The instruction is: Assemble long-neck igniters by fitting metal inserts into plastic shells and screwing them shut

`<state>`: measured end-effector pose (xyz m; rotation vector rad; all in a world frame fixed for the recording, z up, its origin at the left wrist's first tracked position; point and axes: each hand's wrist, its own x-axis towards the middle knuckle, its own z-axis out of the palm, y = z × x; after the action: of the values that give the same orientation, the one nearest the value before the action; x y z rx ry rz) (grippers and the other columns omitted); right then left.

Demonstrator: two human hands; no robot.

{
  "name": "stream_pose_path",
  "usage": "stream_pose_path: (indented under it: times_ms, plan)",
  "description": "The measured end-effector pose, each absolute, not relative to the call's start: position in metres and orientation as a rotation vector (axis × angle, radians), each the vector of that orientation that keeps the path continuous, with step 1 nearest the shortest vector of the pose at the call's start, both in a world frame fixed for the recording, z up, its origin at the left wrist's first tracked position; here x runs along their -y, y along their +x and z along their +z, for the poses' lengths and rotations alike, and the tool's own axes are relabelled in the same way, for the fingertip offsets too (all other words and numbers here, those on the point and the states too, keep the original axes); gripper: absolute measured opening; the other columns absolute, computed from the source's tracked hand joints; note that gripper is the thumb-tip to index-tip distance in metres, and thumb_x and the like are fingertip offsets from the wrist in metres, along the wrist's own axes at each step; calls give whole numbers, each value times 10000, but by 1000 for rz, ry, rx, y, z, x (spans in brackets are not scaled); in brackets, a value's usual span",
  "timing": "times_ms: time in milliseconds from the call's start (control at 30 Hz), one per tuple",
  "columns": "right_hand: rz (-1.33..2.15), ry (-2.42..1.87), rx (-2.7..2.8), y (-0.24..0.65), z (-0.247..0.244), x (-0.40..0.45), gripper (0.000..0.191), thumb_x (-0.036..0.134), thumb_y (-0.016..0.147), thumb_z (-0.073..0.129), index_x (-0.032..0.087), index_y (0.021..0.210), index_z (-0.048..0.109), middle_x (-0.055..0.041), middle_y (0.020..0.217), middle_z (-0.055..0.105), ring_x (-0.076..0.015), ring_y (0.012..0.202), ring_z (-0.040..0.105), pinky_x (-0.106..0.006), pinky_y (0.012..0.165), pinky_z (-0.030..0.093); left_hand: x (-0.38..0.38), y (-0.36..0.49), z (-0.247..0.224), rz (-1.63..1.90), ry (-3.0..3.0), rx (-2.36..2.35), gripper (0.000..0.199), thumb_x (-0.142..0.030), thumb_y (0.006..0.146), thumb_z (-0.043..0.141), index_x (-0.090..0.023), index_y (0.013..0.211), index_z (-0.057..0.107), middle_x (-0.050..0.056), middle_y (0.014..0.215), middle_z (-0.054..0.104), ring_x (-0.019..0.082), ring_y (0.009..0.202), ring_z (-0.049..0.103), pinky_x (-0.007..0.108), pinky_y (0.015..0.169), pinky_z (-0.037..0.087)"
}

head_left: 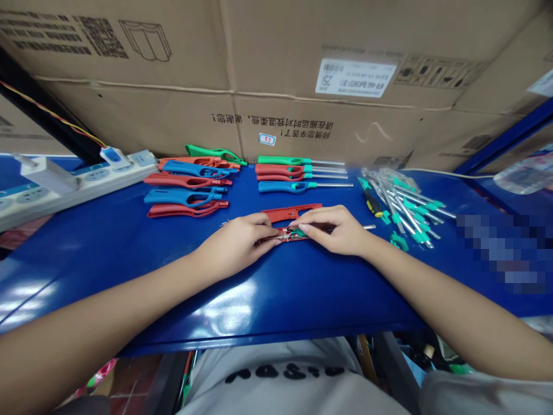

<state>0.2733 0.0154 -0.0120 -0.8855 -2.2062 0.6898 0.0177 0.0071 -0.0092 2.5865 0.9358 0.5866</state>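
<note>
At the middle of the table lies an opened red lighter handle half [294,238], with small metal parts and a green trigger piece [298,232] inside. My left hand [242,242] pinches its left end, fingers closed together. From the right, my right hand [339,230] bends over it with thumb and fingertips pressed at the green piece, partly hiding it. A thin metal tube [369,227] sticks out beyond my right hand. Just behind my fingertips rests the other red handle half [287,214]. Small metal bits [225,223] lie left of my left hand.
Several coloured handle shells [185,197] are lined up at back left, beside a white power strip [97,176]. Lighters with metal tubes [287,187] lie at back centre. Right stand a pile of tubes with green pieces [410,207] and a screwdriver [372,202]. A cardboard box [276,75] walls the back.
</note>
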Motion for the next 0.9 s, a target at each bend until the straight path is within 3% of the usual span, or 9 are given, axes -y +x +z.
stream_pose_path:
  times_ms: [67, 200, 400, 667, 900]
  plan:
    - [610, -771, 2286, 275, -11, -14, 211, 268, 941, 602, 203, 1026, 784, -72, 982, 795, -145, 684, 692, -264, 612, 530, -6, 18, -9, 589, 2576, -931, 223, -290, 991, 593, -183, 1098, 756, 68, 975, 668, 178, 854, 667, 296, 789, 523]
    - [540, -632, 2372, 275, -10, -13, 221, 203, 932, 603, 220, 1070, 775, -66, 1018, 796, -191, 915, 755, -301, 815, 592, -8, 20, -9, 651, 2523, -910, 177, -263, 963, 642, -165, 1052, 760, 54, 930, 661, 169, 847, 664, 274, 762, 514]
    - [431, -618, 2474, 276, -7, -12, 241, 199, 942, 581, 215, 1103, 760, -50, 1047, 794, -186, 969, 757, -284, 857, 598, -10, 21, -8, 689, 2456, -923, 128, -247, 936, 679, -173, 1000, 762, 40, 890, 658, 145, 780, 647, 239, 678, 490]
    - [75, -491, 2522, 277, -9, -10, 222, 189, 937, 588, 208, 1093, 745, -17, 1045, 799, -161, 937, 770, -235, 758, 598, -10, 22, -9, 692, 2399, -960, 80, -211, 917, 694, -167, 952, 752, 25, 869, 649, 124, 738, 620, 223, 652, 473]
    - [-198, -416, 2569, 276, -8, -8, 223, 204, 960, 575, 166, 1128, 716, -24, 1059, 797, -137, 870, 770, -228, 592, 548, -10, 25, -12, 729, 2265, -1018, 73, -220, 894, 722, -149, 886, 741, -3, 792, 629, 63, 537, 489, 197, 526, 402]
